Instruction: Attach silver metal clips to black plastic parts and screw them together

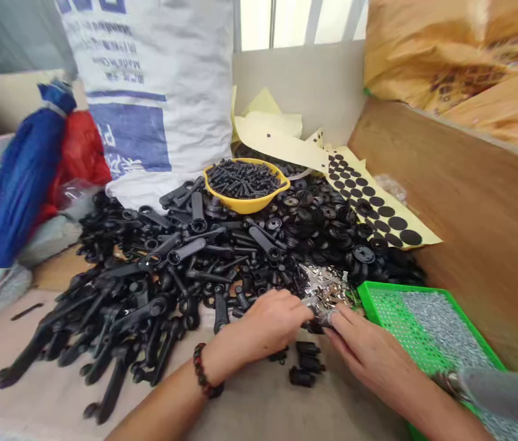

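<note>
My left hand, with a beaded bracelet at the wrist, and my right hand meet in front of a heap of small metal pieces. Both are closed, fingertips pinched around a small dark part that is mostly covered and blurred. Whether they grip one piece or two is unclear. Below them, several short black plastic cylinders lie on the table. Black plastic handles are piled to the left of my left hand.
A yellow bowl of black spiral parts stands behind. Black discs lie beside a sheet of round black stickers. At right are a green basket of small metal parts, a grey tool and a wooden board. A white sack stands behind.
</note>
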A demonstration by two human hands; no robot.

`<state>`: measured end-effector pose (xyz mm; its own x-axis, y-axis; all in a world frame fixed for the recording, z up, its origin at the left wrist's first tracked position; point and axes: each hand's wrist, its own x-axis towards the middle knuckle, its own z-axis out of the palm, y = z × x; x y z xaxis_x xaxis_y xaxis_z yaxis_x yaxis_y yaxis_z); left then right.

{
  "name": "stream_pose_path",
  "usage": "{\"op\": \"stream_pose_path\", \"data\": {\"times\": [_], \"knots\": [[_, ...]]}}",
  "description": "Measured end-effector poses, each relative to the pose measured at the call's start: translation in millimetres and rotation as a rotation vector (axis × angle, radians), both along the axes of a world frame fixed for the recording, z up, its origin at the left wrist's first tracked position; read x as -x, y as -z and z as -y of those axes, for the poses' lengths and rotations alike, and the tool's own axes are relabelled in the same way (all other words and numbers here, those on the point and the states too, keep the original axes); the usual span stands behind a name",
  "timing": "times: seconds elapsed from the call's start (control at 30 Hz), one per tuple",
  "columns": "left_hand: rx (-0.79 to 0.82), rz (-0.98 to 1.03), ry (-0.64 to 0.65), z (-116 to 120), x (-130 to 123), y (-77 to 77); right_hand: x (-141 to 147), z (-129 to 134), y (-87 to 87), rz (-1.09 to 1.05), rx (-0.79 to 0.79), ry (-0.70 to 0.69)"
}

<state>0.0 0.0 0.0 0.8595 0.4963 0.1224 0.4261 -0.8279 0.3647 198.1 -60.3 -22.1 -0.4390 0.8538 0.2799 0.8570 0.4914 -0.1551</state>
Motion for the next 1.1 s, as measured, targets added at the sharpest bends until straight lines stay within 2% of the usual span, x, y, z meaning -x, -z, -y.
{"op": "stream_pose_path", "data": {"times": [0.1,0.17,0.27,0.4,0.57,0.7,0.83,0.9,0.97,1.03,1.1], "knots": [[0.140,0.214,-0.218,4,23,-18.2,8,-4,-1.0,0.095,-0.012,-0.064],[0.240,0.368,-0.361,9,34,-24.6,14,-10,-3.2,0.149,-0.019,-0.099],[0.353,0.513,-0.501,20,43,-24.6,25,-18,-9.0,0.194,-0.023,-0.123],[0.437,0.608,-0.592,33,44,-15.4,37,-25,-15.0,0.236,-0.028,-0.116],[0.530,0.640,-0.612,41,40,-5.0,44,-30,-6.2,0.267,-0.050,-0.102],[0.579,0.646,-0.584,43,38,-1.3,37,-36,0.9,0.224,-0.075,-0.107],[0.664,0.710,-0.556,45,37,0.8,24,-30,-19.3,0.088,-0.068,-0.113],[0.683,0.746,-0.551,45,36,0.9,22,-22,-34.1,-0.193,0.095,-0.124],[0.694,0.771,-0.531,46,34,-0.6,25,-13,-44.3,-0.348,0.159,-0.130],[0.708,0.793,-0.490,48,31,-3.6,31,-7,-47.3,-0.399,0.179,-0.142],[0.741,0.815,-0.443,49,28,-6.9,37,-3,-45.2,-0.393,0.115,-0.162]]}}
